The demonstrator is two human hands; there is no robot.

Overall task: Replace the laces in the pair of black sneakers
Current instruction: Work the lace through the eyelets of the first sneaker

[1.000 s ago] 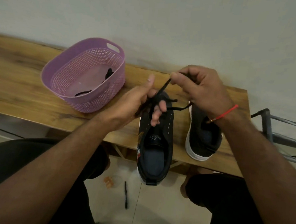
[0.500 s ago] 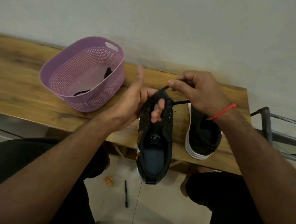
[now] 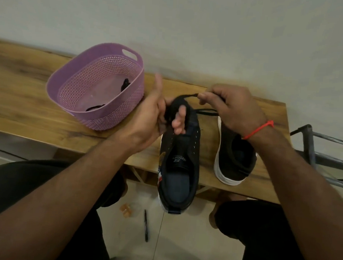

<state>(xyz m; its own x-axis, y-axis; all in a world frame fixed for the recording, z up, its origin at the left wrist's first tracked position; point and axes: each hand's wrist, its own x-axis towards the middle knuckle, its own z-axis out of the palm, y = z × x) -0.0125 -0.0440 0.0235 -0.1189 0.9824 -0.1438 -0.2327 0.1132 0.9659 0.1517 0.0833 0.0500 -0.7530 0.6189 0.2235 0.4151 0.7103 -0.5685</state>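
Black mesh sneaker (image 3: 179, 162) is being held up over the near edge of the wooden counter (image 3: 27, 109), its long axis running away from the person, toe pointing toward the wall and heel hanging out past the counter edge toward the person's lap. Its opening is facing up, showing the tongue and the insole. The left hand (image 3: 147, 118) is gripping the toe end from the left side, fingers curling over the top of the shoe and thumb sticking straight up. The right hand (image 3: 228, 107) is pinching a black lace (image 3: 185, 96) between thumb and forefinger just beyond the toe; the lace is arching from the pinch down over the toe, and another stretch of it is running across under the right hand. The second sneaker (image 3: 234, 159) is sitting on the counter just to the right, lying parallel to the first, white sole showing along its side and heel toward the person, its toe hidden under the right hand. A red thread (image 3: 259, 129) is circling the right wrist. A purple basket (image 3: 99, 115) is standing on the counter to the left of the hands, with dark laces (image 3: 94, 108) lying in its bottom. A pen (image 3: 146, 225) is lying on the tiled floor below
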